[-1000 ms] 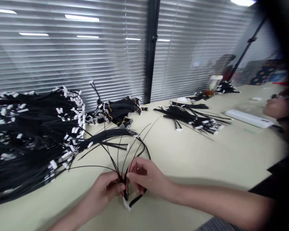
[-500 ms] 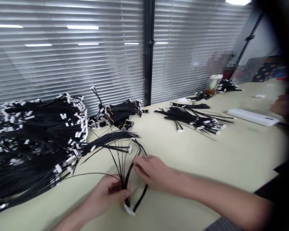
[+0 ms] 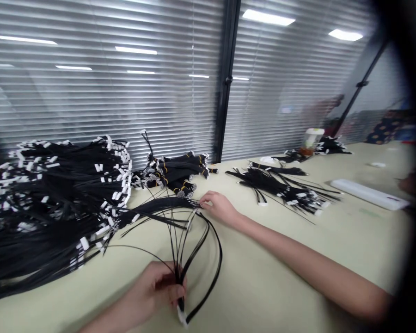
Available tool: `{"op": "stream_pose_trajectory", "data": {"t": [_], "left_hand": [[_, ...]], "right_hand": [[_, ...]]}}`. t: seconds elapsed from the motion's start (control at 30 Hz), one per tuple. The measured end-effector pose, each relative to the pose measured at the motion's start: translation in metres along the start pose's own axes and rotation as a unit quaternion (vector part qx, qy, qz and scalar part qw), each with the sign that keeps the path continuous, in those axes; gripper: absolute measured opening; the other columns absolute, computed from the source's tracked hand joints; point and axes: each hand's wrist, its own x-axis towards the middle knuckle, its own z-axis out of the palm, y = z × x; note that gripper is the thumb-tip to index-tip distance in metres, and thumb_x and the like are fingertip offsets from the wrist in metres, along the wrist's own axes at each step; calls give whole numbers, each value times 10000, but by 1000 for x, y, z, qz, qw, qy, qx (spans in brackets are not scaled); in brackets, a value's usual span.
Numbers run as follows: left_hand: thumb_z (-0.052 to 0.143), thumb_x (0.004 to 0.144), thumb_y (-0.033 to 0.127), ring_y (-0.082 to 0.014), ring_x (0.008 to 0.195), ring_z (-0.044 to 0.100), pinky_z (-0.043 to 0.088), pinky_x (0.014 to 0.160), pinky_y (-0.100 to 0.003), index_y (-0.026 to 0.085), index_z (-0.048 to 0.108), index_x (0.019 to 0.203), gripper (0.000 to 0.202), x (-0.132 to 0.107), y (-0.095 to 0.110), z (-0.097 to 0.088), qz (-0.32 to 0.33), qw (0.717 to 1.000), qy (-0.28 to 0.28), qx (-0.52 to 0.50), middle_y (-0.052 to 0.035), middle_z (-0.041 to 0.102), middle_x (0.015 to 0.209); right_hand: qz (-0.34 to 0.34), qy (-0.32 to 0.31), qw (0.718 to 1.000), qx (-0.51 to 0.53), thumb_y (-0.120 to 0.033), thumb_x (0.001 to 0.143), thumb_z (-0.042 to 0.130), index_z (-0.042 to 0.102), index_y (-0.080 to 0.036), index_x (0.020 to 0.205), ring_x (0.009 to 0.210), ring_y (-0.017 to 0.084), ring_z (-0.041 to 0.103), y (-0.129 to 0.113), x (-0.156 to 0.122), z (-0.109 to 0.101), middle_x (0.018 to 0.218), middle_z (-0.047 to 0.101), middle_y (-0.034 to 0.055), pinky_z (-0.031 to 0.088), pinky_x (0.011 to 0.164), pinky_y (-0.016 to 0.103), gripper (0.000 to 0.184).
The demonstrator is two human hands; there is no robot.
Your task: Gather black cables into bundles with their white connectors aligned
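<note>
Near the front of the table, my left hand [image 3: 162, 286] is closed around a black wire harness [image 3: 194, 252]. Its white connector [image 3: 182, 317] hangs below the fingers, and several loose wires fan upward from the grip. One thicker strand loops out to the right and back up. My right hand [image 3: 218, 208] reaches forward, fingertips pinched at the right-hand tips of a bundle of loose black wires [image 3: 166, 203] lying on the table. What exactly sits between those fingertips is too small to make out.
A large heap of black cables with white connectors [image 3: 62, 185] fills the left side. Behind are cables tied with yellow bands [image 3: 183, 169]. More cables [image 3: 277, 185], a long white box [image 3: 369, 194] and a lidded cup [image 3: 312, 141] stand rightward on the table [image 3: 280, 286]. Blinds back it.
My right hand has moved away from the harness, forward to the tips of the loose wire bundle. My left hand keeps its hold. The view has tilted slightly upward.
</note>
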Motion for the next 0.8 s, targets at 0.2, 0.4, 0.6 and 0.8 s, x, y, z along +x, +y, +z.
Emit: {"op": "stream_pose_trajectory", "data": {"t": [0.2, 0.4, 0.6, 0.8], "left_hand": [[626, 776, 347, -121, 619, 486, 368, 572, -207, 88, 583, 752, 264, -5, 5, 1, 15, 1000, -8, -3, -21, 519, 661], [625, 776, 344, -112, 596, 474, 350, 553, -199, 81, 576, 771, 268, -3, 4, -1, 30, 999, -17, -17, -21, 514, 649], [627, 777, 333, -114, 605, 481, 353, 560, -198, 85, 586, 778, 252, -4, 1, -2, 37, 999, -18, -24, -17, 520, 648], [637, 769, 329, -111, 600, 476, 351, 558, -197, 89, 586, 786, 246, -3, -2, -2, 37, 999, -18, -35, -16, 519, 655]], "right_hand": [[-17, -75, 994, -74, -343, 858, 549, 594, -124, 864, 834, 156, 573, 3, 40, 18, 886, 606, 39, 459, 773, 353, 224], [-22, -111, 984, -137, -337, 872, 534, 594, -121, 874, 837, 154, 576, 3, 53, 7, 887, 604, 40, 467, 770, 349, 224], [-25, -93, 979, -182, -324, 895, 494, 583, -123, 925, 869, 163, 566, 3, 48, -8, 933, 591, 53, 456, 795, 364, 221], [-38, -114, 979, -168, -325, 898, 492, 552, -123, 1046, 802, 149, 580, 12, 40, -12, 897, 597, 42, 471, 749, 339, 257]]}}
